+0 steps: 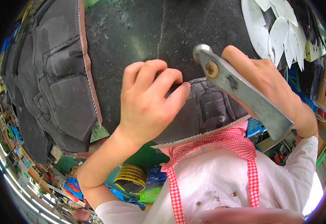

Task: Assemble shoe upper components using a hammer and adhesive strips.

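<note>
My right hand is closed round a hammer, its handle mostly hidden behind the head. The hammer's grey metal head has a round, shiny face at one end and a long flat peen at the other. My left hand has its fingers curled, thumb and forefinger at the upper edge of a dark grey stitched panel with a pale, zigzag-cut border. That panel lies on the near edge of a black worktop, below the hammer. The left fingertips are partly hidden.
More dark grey stitched panels lie stacked on the left. White leaf-shaped pieces lie at the far right. Below the worktop are a yellow basket and blue and green containers. Another person's arm shows at the right rim.
</note>
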A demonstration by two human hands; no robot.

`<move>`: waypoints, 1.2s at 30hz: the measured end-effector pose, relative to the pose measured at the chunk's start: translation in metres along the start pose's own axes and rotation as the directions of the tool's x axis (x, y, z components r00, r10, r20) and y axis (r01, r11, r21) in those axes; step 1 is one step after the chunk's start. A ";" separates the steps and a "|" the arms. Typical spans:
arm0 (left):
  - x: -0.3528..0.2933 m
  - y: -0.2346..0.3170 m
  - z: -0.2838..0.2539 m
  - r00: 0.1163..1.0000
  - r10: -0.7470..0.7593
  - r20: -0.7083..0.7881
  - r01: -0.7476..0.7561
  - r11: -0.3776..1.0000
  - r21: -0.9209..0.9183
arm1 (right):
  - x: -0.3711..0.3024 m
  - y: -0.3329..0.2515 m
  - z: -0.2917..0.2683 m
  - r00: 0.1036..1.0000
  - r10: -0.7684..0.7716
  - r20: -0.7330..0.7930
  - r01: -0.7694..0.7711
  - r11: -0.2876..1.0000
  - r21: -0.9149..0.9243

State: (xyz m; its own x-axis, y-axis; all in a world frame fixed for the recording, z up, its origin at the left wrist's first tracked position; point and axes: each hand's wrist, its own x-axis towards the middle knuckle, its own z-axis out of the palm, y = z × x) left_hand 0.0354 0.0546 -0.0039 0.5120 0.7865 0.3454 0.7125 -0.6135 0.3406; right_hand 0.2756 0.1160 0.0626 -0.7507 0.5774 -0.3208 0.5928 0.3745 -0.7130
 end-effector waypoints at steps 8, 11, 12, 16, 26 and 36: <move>-0.006 0.007 -0.005 0.992 -0.128 0.005 0.128 0.990 -0.066 | 0.009 -0.001 0.001 0.994 -0.089 -0.064 0.080 0.987 -0.140; -0.004 0.004 -0.012 0.993 -0.103 0.053 0.104 0.994 -0.018 | 0.003 -0.008 0.015 0.993 -0.015 0.114 0.025 0.996 -0.089; -0.001 0.001 -0.019 0.978 -0.188 0.086 0.193 0.980 -0.047 | 0.002 -0.012 0.017 0.994 0.018 0.111 -0.002 0.989 -0.145; -0.016 -0.007 -0.018 0.977 -0.189 0.101 0.202 0.969 -0.142 | 0.013 -0.004 0.008 0.998 -0.051 -0.037 0.049 0.997 -0.060; -0.012 -0.002 -0.016 0.998 -0.024 0.049 0.024 1.000 -0.005 | 0.018 -0.024 0.007 0.979 0.051 0.199 -0.033 0.995 -0.090; -0.014 -0.034 -0.032 0.990 -0.023 0.136 0.047 0.982 -0.180 | 0.021 -0.033 0.023 0.970 0.055 0.236 -0.046 0.998 -0.041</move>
State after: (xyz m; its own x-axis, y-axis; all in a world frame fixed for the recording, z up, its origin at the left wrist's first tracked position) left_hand -0.0114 0.0626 0.0077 0.5564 0.8026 0.2151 0.6377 -0.5784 0.5087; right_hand 0.2332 0.0995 0.0655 -0.7648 0.4094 -0.4975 0.6383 0.3771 -0.6710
